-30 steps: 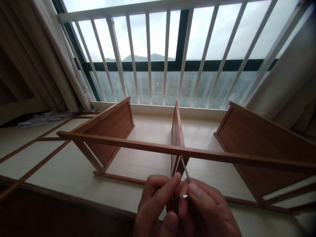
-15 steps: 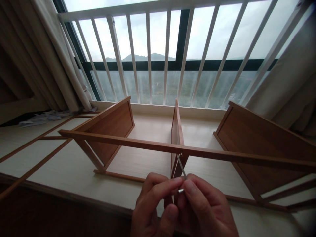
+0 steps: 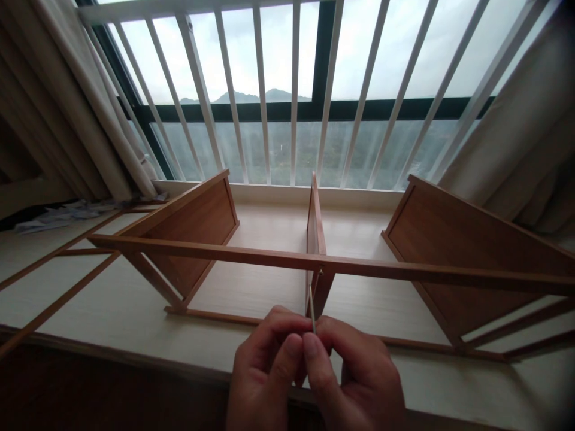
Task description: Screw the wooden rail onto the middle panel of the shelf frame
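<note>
Two hands meet low in the middle of the view, fingertips pinched together on a thin metal hex key point(image 3: 311, 306). Left hand point(image 3: 265, 377) has its fingers curled in, the thumb and forefinger pressed against the lower end of the key; right hand point(image 3: 359, 383) is closed the same way from the other side, its forefinger tip touching the left one's. Both are shut on the key, whose lower end is hidden between the fingers. Its shaft rises nearly upright from the fingertips, and its top end sits at a small fitting point(image 3: 320, 271) on the underside of a long wooden rail point(image 3: 202, 252), right where that rail crosses the middle panel point(image 3: 313, 224).

That rail runs across the whole view, left to right, as the near edge of a wooden frame lying on a pale floor point(image 3: 112, 305). Three brown panels stand under it: a left panel point(image 3: 197, 230), tilted, the thin middle one seen edge-on, and a right panel point(image 3: 458, 251), well apart from each other. Behind them a white barred guard point(image 3: 263, 102) stands in front of a window with hills beyond. Curtains point(image 3: 58, 102) hang at both sides, and some crumpled paper point(image 3: 67, 212) lies at far left
</note>
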{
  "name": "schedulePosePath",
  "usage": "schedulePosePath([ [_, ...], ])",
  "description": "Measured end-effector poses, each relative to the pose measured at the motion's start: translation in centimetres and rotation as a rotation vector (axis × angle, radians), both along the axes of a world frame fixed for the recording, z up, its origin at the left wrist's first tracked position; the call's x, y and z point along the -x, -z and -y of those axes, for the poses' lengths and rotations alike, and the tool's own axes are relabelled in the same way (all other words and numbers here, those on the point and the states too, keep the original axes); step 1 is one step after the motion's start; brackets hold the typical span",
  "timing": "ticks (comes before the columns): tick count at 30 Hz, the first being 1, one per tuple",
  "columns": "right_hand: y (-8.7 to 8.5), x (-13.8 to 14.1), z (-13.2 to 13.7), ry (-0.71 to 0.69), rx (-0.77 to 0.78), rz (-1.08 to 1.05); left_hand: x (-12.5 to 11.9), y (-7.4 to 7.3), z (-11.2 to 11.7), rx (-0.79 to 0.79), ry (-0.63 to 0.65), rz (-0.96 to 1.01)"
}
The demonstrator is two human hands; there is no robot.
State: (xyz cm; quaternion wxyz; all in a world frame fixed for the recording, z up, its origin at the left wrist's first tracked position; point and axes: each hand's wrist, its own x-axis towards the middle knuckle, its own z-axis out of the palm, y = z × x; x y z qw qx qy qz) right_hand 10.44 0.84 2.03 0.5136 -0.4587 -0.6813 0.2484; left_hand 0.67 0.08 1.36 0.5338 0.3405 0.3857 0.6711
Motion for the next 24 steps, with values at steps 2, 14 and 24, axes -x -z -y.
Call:
schedulePosePath([
  [2,0.0,-0.3,-0.3,-0.065,0.032,-0.028,0.1,0.2,0.0,-0.02,-0.029,-0.035],
  [14,-0.8,-0.7,-0.4,-0.135,0.034,-0.082,1.0,0.4,0.1,-0.234,-0.011,-0.279],
  [24,-1.0,-0.1,0.2,-0.056,0.284,-0.264,1.5,0.6,-0.4,-0.278,0.035,-0.311],
])
